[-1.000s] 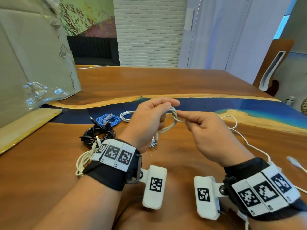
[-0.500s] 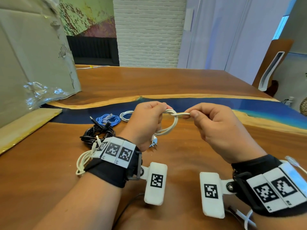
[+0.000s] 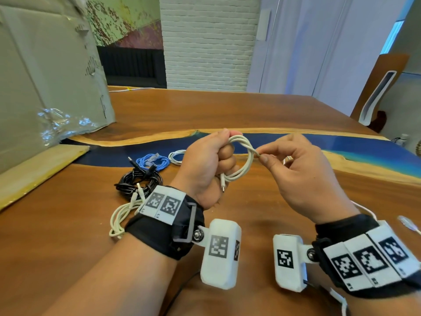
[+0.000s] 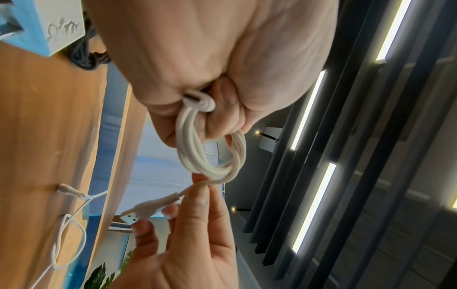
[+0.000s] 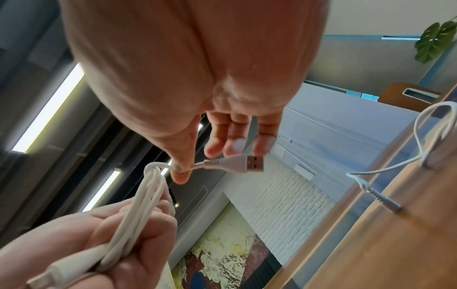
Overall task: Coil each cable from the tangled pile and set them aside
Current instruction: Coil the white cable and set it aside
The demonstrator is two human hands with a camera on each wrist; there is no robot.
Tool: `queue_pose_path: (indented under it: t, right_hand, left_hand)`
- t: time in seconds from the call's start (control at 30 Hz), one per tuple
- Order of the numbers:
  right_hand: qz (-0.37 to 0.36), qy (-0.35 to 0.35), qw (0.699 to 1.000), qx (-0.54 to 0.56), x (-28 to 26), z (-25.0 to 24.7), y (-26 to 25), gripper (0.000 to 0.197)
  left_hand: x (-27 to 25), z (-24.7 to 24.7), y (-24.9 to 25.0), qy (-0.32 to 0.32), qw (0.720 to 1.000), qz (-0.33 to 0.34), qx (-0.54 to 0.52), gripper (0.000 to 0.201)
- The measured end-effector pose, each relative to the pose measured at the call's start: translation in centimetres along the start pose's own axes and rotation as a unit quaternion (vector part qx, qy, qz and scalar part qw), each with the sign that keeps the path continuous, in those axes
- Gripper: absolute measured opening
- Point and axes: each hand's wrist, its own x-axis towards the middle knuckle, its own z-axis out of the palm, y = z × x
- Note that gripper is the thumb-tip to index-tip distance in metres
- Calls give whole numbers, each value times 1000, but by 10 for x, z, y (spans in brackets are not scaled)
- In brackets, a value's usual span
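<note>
— Since the earlier frame: both hands raised a little off the bench (image 3: pixel 227 115); right hand (image 3: pixel 303 176) has drawn apart from the left, and the loop between them now hangs wider.

— Grip state, left?

— Left hand (image 3: pixel 205 165) clenched round the coiled white USB cable (image 3: pixel 245 156), several turns bunched in the fist. One small plug dangles just below that grip.

— Right?

— Thumb and forefinger pinch the free tail of the same cable, right beside the coil. USB-A plug (image 5: pixel 245 163) sticks out past the pinch; other fingers loosely spread.

— Anything else noted?

— Left of the left grip, on the bench: blue cable bundle (image 3: pixel 152 160), small white coil (image 3: pixel 176 156), black cable bundle (image 3: pixel 136 181), cream cable (image 3: pixel 123 215) by the wrist. Right of the right grip: loose thin white cable (image 5: pixel 385 168) lying on the bench.
</note>
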Motion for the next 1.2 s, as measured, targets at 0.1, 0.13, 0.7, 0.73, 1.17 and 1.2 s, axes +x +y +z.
queue_pose_path:
  t: [0.1, 0.13, 0.7, 0.73, 1.17, 1.2]
  right_hand:
    - [12, 29, 999, 20, 0, 5, 1, 18]
    - [27, 27, 998, 43, 0, 8, 0, 18]
    - [154, -9, 902, 403, -10, 36, -20, 21]
    - [151, -6, 905, 397, -10, 36, -20, 21]
    - [222, 68, 851, 472, 0, 24, -3, 15]
    - [228, 70, 843, 481, 1, 24, -3, 15]
  left_hand:
    - [2, 2, -3, 9, 1000, 9, -6, 36]
    - [2, 3, -4, 10, 1000, 12, -6, 36]
    - [7, 0, -11, 81, 967, 97, 220, 39]
    - [8, -1, -12, 80, 963, 95, 238, 41]
    - [7, -8, -8, 5, 948, 119, 296, 28]
    - [8, -8, -10, 13, 944, 128, 304, 29]
